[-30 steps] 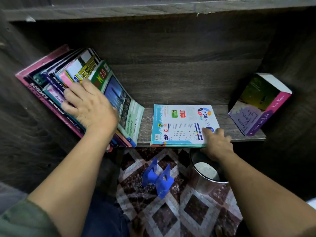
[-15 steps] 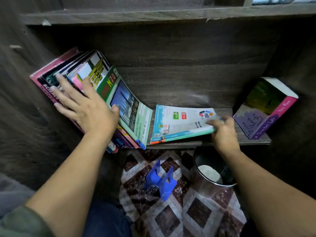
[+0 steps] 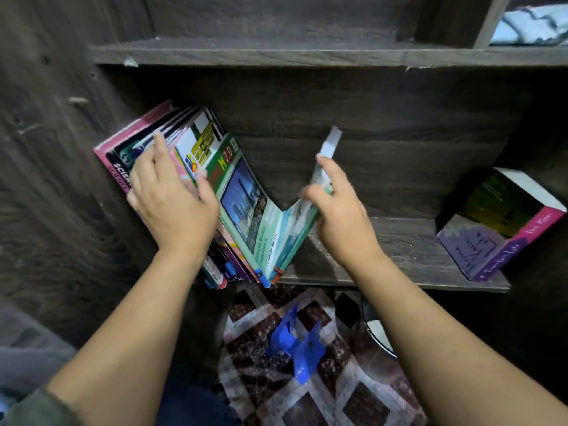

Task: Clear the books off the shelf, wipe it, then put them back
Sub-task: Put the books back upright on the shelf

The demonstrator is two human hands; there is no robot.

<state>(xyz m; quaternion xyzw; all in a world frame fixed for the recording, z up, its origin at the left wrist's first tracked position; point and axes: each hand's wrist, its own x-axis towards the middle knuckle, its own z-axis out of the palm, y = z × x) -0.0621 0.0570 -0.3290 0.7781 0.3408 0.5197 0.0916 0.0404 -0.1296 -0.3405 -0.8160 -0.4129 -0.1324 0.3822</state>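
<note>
A row of leaning books (image 3: 196,155) rests against the left wall of the dark wooden shelf (image 3: 399,253). My left hand (image 3: 170,198) lies flat against them, fingers spread. My right hand (image 3: 338,207) grips a thin light-blue workbook (image 3: 325,167) by its side edge; the workbook stands nearly upright, its bottom edge next to the green book (image 3: 246,210) at the end of the row. A thick purple-and-pink book (image 3: 504,226) leans against the shelf's right wall.
A shelf board (image 3: 307,55) runs overhead, with a pale blue cloth (image 3: 534,26) on it at the top right. Below the shelf lie a patterned floor (image 3: 307,379), a blue plastic bookend (image 3: 295,345) and a metal bin (image 3: 375,327).
My right hand lifted the light-blue workbook from flat on the shelf and tipped it upright toward the leaning row. My left hand shifted a little on the books, still pressing them.
</note>
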